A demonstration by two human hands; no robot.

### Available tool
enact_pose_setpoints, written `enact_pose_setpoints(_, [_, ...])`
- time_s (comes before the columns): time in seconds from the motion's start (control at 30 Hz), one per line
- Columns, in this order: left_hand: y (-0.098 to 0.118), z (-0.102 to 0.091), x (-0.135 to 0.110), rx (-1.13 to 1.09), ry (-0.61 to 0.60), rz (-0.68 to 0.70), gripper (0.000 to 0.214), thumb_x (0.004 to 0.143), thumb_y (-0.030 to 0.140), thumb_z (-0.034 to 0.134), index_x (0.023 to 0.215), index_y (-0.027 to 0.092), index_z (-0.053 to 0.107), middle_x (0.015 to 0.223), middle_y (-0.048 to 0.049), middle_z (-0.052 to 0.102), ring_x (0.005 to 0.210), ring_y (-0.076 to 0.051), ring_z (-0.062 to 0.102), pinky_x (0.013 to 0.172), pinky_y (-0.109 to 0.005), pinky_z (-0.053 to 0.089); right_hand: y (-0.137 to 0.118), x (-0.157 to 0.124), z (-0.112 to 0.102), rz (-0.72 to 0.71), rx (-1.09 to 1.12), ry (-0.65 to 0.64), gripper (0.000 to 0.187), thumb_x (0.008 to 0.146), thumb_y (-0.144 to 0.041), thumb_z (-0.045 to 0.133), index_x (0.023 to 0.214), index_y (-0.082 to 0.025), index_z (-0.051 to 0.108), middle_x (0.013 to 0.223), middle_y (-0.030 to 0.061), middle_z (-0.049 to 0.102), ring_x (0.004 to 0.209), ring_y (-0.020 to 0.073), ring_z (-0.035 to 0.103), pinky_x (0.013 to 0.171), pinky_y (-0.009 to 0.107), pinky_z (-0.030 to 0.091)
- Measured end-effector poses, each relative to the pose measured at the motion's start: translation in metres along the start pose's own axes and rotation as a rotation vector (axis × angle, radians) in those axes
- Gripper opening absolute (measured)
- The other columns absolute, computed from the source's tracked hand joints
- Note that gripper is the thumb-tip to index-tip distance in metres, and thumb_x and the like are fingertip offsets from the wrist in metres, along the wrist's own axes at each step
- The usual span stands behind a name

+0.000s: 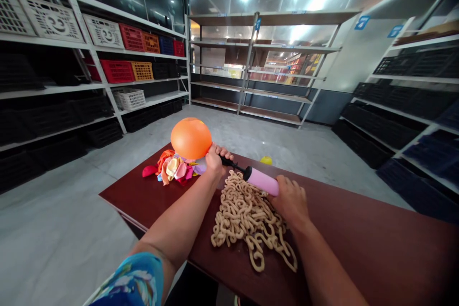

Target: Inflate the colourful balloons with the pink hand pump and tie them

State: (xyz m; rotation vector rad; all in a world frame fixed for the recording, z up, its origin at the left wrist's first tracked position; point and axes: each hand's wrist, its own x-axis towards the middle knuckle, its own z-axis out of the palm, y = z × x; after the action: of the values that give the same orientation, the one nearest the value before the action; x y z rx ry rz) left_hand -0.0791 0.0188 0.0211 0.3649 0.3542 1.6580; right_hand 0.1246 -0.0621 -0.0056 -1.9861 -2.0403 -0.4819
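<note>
A pink balloon pump (263, 181) with a black rod and end stretches between my two hands above the table. My right hand (291, 201) is wrapped round its pink barrel. My left hand (216, 158) is closed on the pump's black end, near the neck of an inflated orange balloon (191, 138); the neck itself is hidden by the fingers. Under the balloon lies a heap of flat balloons (175, 168) in several colours. Below the pump, a tangled pile of beige, rope-like twisted strands (244, 213) spreads over the table.
The dark red table (358, 229) extends to the right. A yellow round thing (266, 159) shows beyond its far edge. Shelves with crates (120, 71) stand at left, a metal rack (247, 76) at the back, and dark bins (387, 124) at right.
</note>
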Motion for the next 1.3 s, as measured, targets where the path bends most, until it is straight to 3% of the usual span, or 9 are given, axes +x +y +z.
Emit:
enact_pose_setpoints(0.23, [-0.014,0.007,-0.01,0.028,-0.015,-0.05,0.038,0.078,0.035,0.048,0.056,0.019,0.022,0.046,0.0047,0.028,0.039,-0.009,0.035,0.045,-0.026,0.032,-0.01,-0.001,0.003,-0.062,0.048,-0.003,0.023,0.068,-0.028,0.057,0.086,-0.019,0.046,0.086,0.0052,0.057,0.083,0.0205,0.048,0.07,0.03,0.026])
enact_pose_setpoints(0.5, [0.022,-0.007,0.014,0.021,0.111,0.063,0.032,0.079,0.031,0.043,0.057,0.02,0.022,0.046,0.005,0.027,0.038,-0.01,0.034,0.045,-0.027,0.033,0.016,0.005,0.006,0.028,0.001,0.005,0.028,0.069,-0.033,0.057,0.093,-0.022,0.047,0.095,0.0038,0.057,0.087,0.0232,0.048,0.071,0.033,0.025])
enact_pose_setpoints(0.63, [0.029,-0.012,0.02,0.016,0.132,0.08,0.031,0.079,0.03,0.043,0.057,0.02,0.022,0.045,0.005,0.028,0.038,-0.01,0.034,0.045,-0.026,0.033,0.027,0.005,0.006,0.135,-0.022,-0.046,0.024,0.07,-0.025,0.054,0.093,-0.021,0.048,0.093,0.005,0.057,0.086,0.0237,0.048,0.069,0.033,0.026])
enact_pose_setpoints(0.83, [0.016,-0.009,0.014,0.005,0.103,0.04,0.03,0.078,0.029,0.043,0.057,0.02,0.022,0.046,0.005,0.027,0.038,-0.01,0.034,0.044,-0.026,0.032,0.012,0.001,0.003,0.065,-0.031,-0.031,0.022,0.07,-0.022,0.053,0.092,-0.019,0.048,0.093,0.0084,0.057,0.088,0.0235,0.048,0.069,0.032,0.026])
enact_pose_setpoints(1.1, [-0.011,0.008,-0.008,0.04,0.064,-0.067,0.036,0.079,0.035,0.045,0.056,0.02,0.021,0.046,0.0047,0.027,0.038,-0.01,0.035,0.044,-0.027,0.033,-0.012,-0.001,0.0,-0.052,0.027,0.015,0.02,0.069,-0.027,0.056,0.084,-0.019,0.046,0.082,0.0054,0.057,0.081,0.0206,0.048,0.07,0.031,0.025])
enact_pose_setpoints(1.3, [0.002,0.005,0.0,0.066,0.074,0.008,0.037,0.078,0.037,0.048,0.057,0.02,0.022,0.046,0.0053,0.028,0.038,-0.01,0.036,0.045,-0.026,0.034,-0.004,0.003,0.0,-0.019,0.058,-0.03,0.025,0.07,-0.031,0.056,0.09,-0.021,0.047,0.087,0.0044,0.058,0.084,0.0211,0.048,0.071,0.032,0.025])
